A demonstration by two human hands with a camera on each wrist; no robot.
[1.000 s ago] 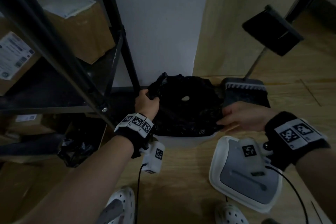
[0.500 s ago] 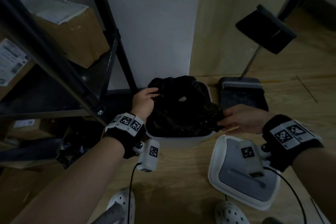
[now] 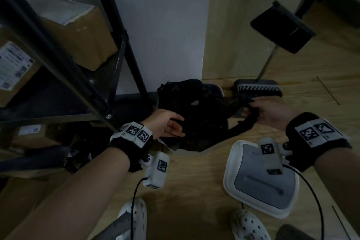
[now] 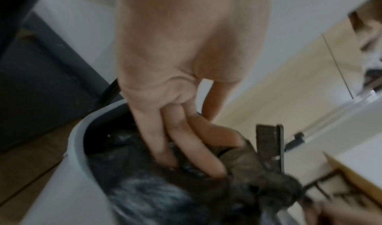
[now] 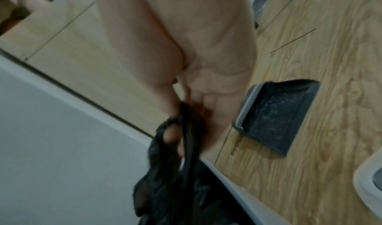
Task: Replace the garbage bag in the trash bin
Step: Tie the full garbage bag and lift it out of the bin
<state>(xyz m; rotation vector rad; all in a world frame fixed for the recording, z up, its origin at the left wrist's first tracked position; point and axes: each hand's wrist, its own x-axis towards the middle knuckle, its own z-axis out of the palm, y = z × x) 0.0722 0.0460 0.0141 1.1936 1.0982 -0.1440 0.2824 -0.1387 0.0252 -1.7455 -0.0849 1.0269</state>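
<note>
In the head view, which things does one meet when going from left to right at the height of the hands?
black metal shelf → left hand → garbage bag → right hand

Wooden floor (image 3: 194, 191); on it, white trash bin (image 4: 76, 146), grey-white lid (image 3: 261, 181) just beside, dark dustpan (image 5: 277, 119) near

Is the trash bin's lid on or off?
Off. The lid lies on the floor beside the bin, whose open top shows the black bag.
</note>
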